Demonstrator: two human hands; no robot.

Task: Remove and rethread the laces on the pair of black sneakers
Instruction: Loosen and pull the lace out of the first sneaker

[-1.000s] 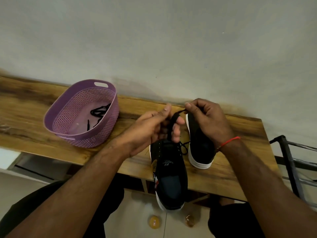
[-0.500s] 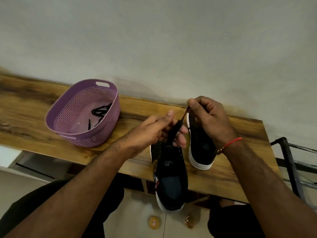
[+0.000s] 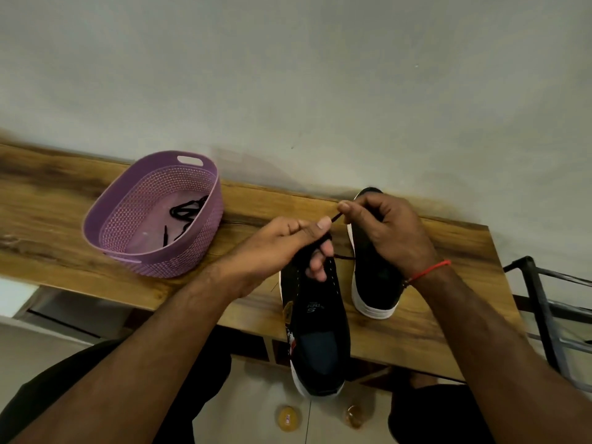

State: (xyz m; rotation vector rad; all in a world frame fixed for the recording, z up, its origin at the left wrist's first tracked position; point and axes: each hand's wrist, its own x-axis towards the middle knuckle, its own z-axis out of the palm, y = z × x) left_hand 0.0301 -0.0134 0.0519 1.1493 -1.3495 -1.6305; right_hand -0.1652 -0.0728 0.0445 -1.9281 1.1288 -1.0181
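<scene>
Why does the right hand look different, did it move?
Yes. The right hand, pinching the lace, has moved up and away from the near sneaker, toward the wall, pulling the lace.

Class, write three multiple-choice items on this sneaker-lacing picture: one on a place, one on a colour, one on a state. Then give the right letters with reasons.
1. Where is the loose lace?
A. in the basket
B. on the floor
C. on the right sneaker

2. What colour is the basket?
A. green
B. purple
C. white

3. What is the right hand doing?
A. lying flat on the table
B. pinching a lace end
C. lifting the basket

Key: 1 A, the black lace lies coiled on the basket's floor. 2 B, its woven wall is purple. 3 B, thumb and forefinger close on the lace end above the left sneaker, which the left hand holds.
</scene>
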